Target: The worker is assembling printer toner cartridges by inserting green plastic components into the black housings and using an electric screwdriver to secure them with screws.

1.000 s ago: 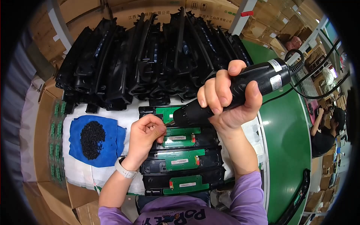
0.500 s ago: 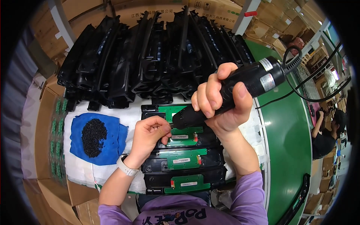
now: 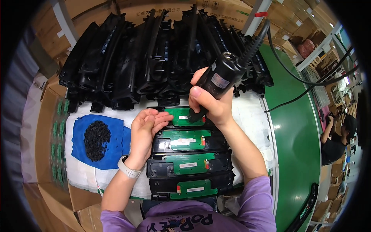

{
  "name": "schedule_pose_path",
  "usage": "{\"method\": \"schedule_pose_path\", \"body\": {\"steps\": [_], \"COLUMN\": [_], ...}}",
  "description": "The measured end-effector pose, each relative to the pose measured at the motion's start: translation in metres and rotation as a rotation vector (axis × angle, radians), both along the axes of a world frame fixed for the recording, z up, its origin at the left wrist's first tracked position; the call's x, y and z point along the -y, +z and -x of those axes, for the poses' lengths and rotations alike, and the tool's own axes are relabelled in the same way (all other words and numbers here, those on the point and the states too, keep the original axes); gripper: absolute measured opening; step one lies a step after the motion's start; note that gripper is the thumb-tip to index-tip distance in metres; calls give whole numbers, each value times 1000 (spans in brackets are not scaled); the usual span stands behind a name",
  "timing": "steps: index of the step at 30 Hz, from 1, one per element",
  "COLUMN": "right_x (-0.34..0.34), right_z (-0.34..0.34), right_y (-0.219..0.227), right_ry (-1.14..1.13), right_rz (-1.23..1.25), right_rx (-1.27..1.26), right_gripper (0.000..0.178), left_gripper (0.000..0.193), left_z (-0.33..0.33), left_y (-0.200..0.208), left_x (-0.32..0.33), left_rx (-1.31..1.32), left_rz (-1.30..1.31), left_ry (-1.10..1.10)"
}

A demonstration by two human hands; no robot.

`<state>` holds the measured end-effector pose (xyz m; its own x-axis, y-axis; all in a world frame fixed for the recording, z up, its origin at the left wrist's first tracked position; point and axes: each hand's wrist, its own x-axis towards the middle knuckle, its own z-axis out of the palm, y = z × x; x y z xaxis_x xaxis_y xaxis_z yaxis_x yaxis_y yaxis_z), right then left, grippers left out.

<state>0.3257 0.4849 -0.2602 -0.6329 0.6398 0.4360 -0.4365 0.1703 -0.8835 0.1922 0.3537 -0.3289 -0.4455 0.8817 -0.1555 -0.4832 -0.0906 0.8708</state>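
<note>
Driver [image 3: 222, 79]: tipped from a rightward slant to a steeper stance since half a second ago; its nose has gone from beside the left fingers to the right part of the top board [image 3: 179, 118].
Left hand [image 3: 145, 127]: changed from a curled pinch near the nose to a loosened reach; fingers now nearly straight and close together, tips at the top board's left end. Whether they touch it, or keep a small piece between them, I cannot tell.
Right hand [image 3: 216, 104]: wrapped around the driver's body, thumb along the near side; the other fingers are partly hidden behind it.
Nose: dark against dark; contact with the board cannot be made out.
Cable [image 3: 286, 73]: rises from the driver's upper end, then loops off to the right.
Panels [image 3: 162, 169]: four, black, in a column before the person, each with a green board.
Lower boards: second [image 3: 185, 135], third [image 3: 183, 159] and fourth [image 3: 205, 191], each with a pale label and a red connector; the fourth's connector is at its left end, the others' at the right.
Blue cloth [image 3: 81, 145]: left of the panels, bearing a heap of small black pieces [image 3: 96, 139].
Black parts [image 3: 127, 69]: long, stacked in a row beyond the panels.
Watch [image 3: 129, 169]: pale, on the left wrist.
White cloth [image 3: 251, 135]: under the panels.
Green table [image 3: 295, 154]: to the right, a long black strip [image 3: 305, 210] near its lower edge.
Co-worker [image 3: 336, 143]: far right, well apart.
</note>
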Motion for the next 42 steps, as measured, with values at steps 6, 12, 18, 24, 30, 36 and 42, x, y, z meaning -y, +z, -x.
{"method": "schedule_pose_path", "body": {"steps": [6, 12, 18, 24, 30, 36, 42], "right_x": [1, 2, 9, 3, 4, 8, 10], "right_z": [2, 9, 6, -12, -18, -16, -14], "right_y": [-6, -7, -6, 13, 21, 18, 16], "right_ry": [-23, 0, -15, 269, 276, 235, 217], "right_rz": [-124, -79, -156, 85, 135, 161, 182], "right_rx": [78, 69, 41, -375, -571, -550, -500], "right_gripper": [15, 16, 17, 33, 38, 36, 33], "left_gripper": [18, 18, 8, 10, 8, 9, 9], "left_z": [-3, 2, -9, -5, -10, -11, -10], "left_y": [6, 6, 7, 3, 2, 1, 1], "left_x": [1, 6, 3, 6, 7, 6, 6], "left_rx": [-45, -42, -95, -129, -71, -81, -76], "left_rz": [46, 0, 15, 11, -53, -102, -56], "left_ry": [11, -189, -231, -262, -238, -236, -261]}}
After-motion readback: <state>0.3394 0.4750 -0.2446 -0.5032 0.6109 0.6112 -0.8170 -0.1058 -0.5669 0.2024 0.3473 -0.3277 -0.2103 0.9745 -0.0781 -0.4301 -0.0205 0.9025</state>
